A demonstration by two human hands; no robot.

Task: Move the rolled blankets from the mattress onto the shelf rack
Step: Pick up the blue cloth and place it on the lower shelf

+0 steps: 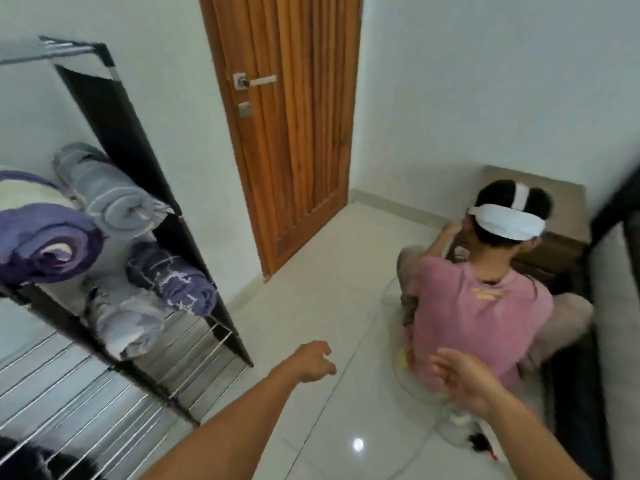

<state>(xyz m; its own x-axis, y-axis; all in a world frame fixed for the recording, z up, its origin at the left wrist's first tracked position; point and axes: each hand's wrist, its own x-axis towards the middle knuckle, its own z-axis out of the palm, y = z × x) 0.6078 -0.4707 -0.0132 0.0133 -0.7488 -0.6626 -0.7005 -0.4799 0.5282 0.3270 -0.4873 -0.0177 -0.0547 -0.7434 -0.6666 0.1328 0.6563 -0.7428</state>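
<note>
Rolled blankets (114, 199) sit on shelf rack (194, 344) at left; left hand (313, 362) and right hand (464, 382) empty, fingers loosely spread, lower centre.

Both bare forearms reach forward, toward 12 o'clock. The left hand (313, 362) hangs palm down, fingers loosely curled, holding nothing. The right hand (464, 379), at 3 o'clock from it, is spread and motion-blurred, equally empty.

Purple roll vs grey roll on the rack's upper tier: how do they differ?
The purple roll is deep violet with a cream spiral end; the grey roll is pale blue-grey with faint stripes. The purple roll sits nearer the camera, the grey roll nearer the side panel. Both lie on the shelf rack.
</note>
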